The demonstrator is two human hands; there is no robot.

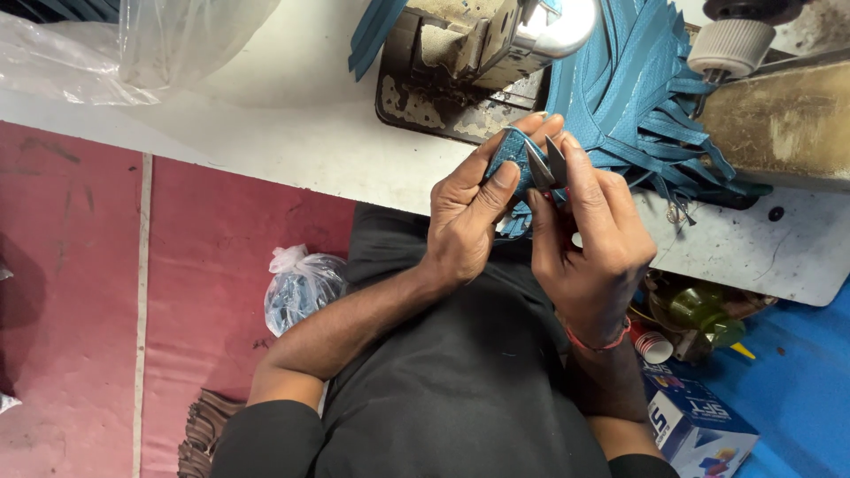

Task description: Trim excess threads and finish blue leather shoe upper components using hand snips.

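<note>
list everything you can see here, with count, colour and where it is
blue strap piece: one, teal, pinched in the left fingers
thread snips: one, grey metal, in the right hand, blades at the strap piece
strap pile: many, teal, on the table by the machine
sewing machine: one, worn metal, top centre
thread spool: one, white, top right
table: one, white, across the top
clear plastic sheet: one, top left
tied plastic bag: one, clear, on the red floor
box: one, blue and white, lower right
bottle: one, green, under the table
left hand: holding the strap piece
right hand: red wrist thread, holding the snips
</note>
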